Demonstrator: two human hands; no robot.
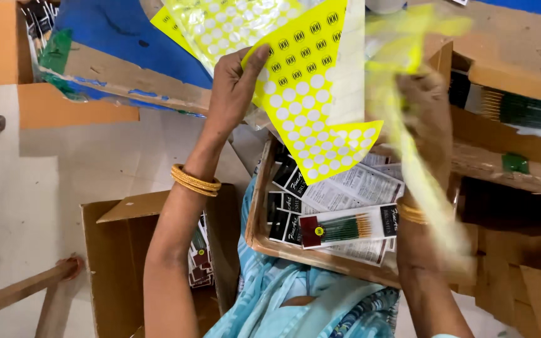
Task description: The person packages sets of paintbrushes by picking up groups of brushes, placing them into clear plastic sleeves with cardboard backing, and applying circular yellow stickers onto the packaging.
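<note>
Cardboard is everywhere: at lower left an open carton (117, 263) is standing half full of packs. Left of centre, the left hand (233, 87) is pinching a yellow sticker sheet (308, 106) by its edge, fingers (255, 62) clenched on it. Below, a tray (261, 238) is holding brush packs (345, 226). At right, the right hand (427, 119) is blurring behind a yellow strip (421, 175); I cannot tell its grip. Fast pulling could tear the sheet or scatter stickers.
</note>
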